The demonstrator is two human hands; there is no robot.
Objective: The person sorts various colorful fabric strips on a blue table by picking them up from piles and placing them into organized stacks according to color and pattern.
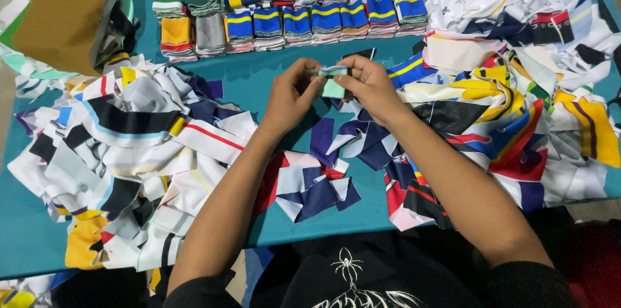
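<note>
Cloth strip (334, 79), small and pale green with a folded striped edge on top, sits pinched between both my hands above the teal table (259, 75). My left hand (289, 96) has its fingers curled in, thumb and forefinger closed on the strip's left end; my right hand (370, 85) grips the right end the same way, fingers bent over the top edge, so neither hand is open. The two sets of fingertips nearly meet across the strip. Just below my fingers lie navy scraps (317, 188) mixed with white and red pieces, loose on the table between my forearms. Left of my left fingers spreads a big heap of cut pieces (136, 146), white, black, grey and yellow, overlapping at all angles. Right of my right fingers a second heap (517, 101) runs off toward the table edge, with yellow, blue, red and black bands. Beyond my fingertips, well apart from them, folded stacks (297, 20) stand in neat rows, many blue with a yellow stripe. Far left of those a brown sheet (61, 17) rests tilted on a dark frame.
</note>
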